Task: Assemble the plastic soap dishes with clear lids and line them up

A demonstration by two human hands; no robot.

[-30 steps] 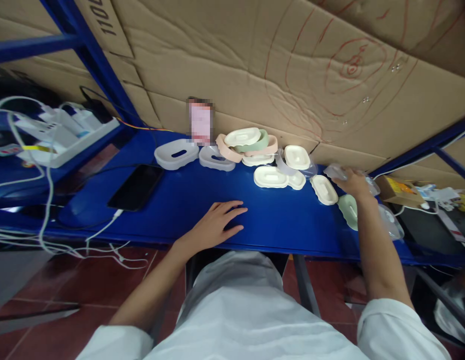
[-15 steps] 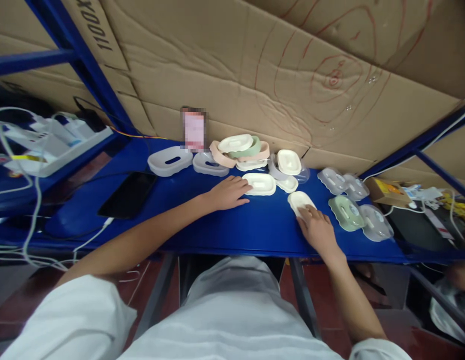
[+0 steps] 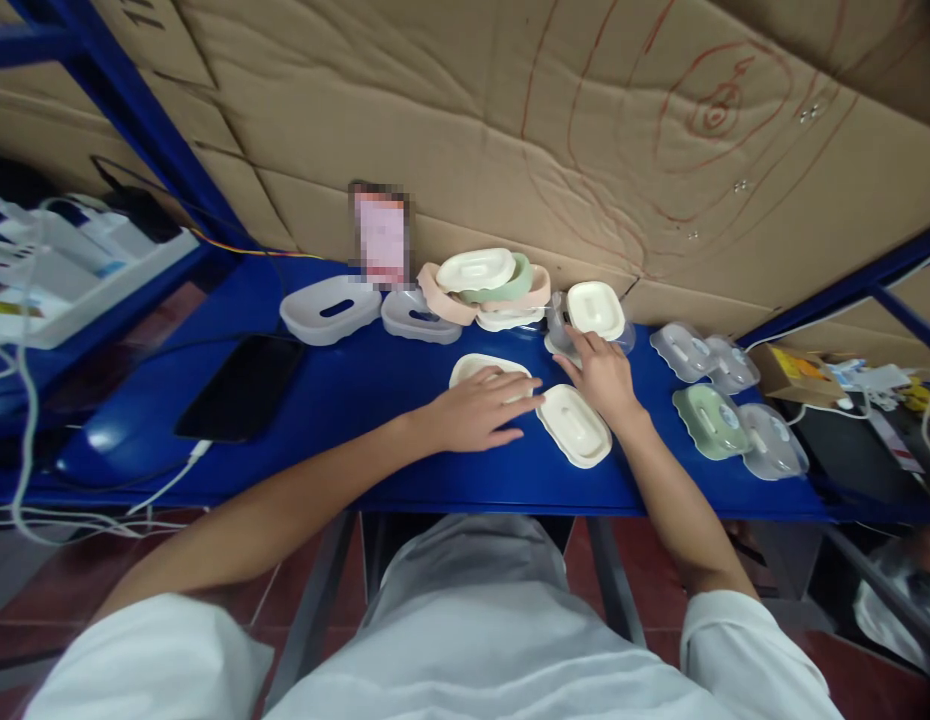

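Note:
My left hand (image 3: pixel 476 410) lies across a shallow cream oval plastic piece (image 3: pixel 465 368), fingers spread, partly covering it. Just right of its fingertips, a second cream oval piece (image 3: pixel 576 425) with a raised centre bar lies flat on the table. Over the clustered pieces reaches my right hand (image 3: pixel 604 375), thumb and fingers apart, its tips at a cream piece that it mostly hides. Beyond those fingers, a rounded cream piece (image 3: pixel 596 308) rests on clear plastic parts. Whether the right fingertips press on anything is hidden.
A pile of cream, green and pink pieces (image 3: pixel 480 272) stands at the back beside grey oval trays (image 3: pixel 331 310). Clear and green covers (image 3: pixel 711 422) sit at right. A black phone (image 3: pixel 240 388) with a white cable lies left, near a power strip (image 3: pixel 97 280).
My right hand has left the front cream piece and moved up and left to the back cluster. That piece now lies nearer my left hand, which has shifted slightly right over its own piece.

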